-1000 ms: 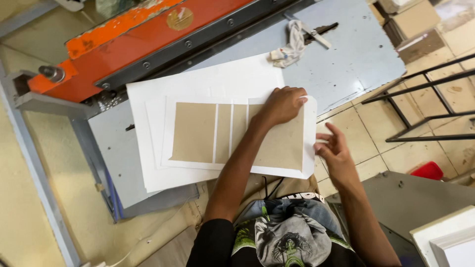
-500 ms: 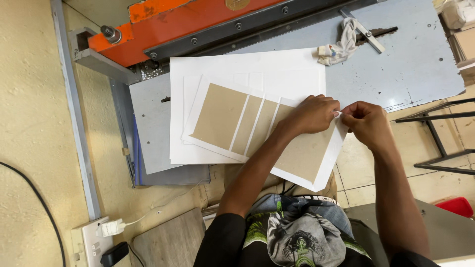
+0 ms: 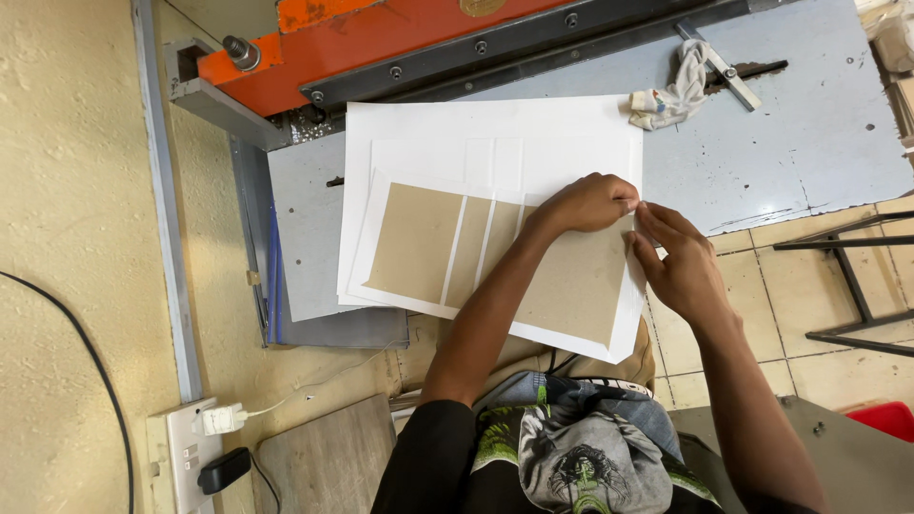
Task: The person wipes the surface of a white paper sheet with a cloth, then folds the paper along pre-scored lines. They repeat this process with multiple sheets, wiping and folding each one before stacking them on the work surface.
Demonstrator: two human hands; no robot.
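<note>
A white sheet lies on top of a stack of white sheets on a grey metal table. Brown board pieces are stuck on it: a wide one at left, two narrow strips, and a wide one at right. My left hand presses down on the far right corner of the right board. My right hand is beside it, fingertips at the sheet's right edge, touching the paper margin there.
An orange and black cutting machine runs along the table's far side. A crumpled white rag and a metal tool lie far right. A wall socket with plugs is at lower left; a black metal frame stands right.
The view has swung left and closer. My right hand came from beside the sheet up to its right edge, meeting my left hand, which stays pressed on the right board.
</note>
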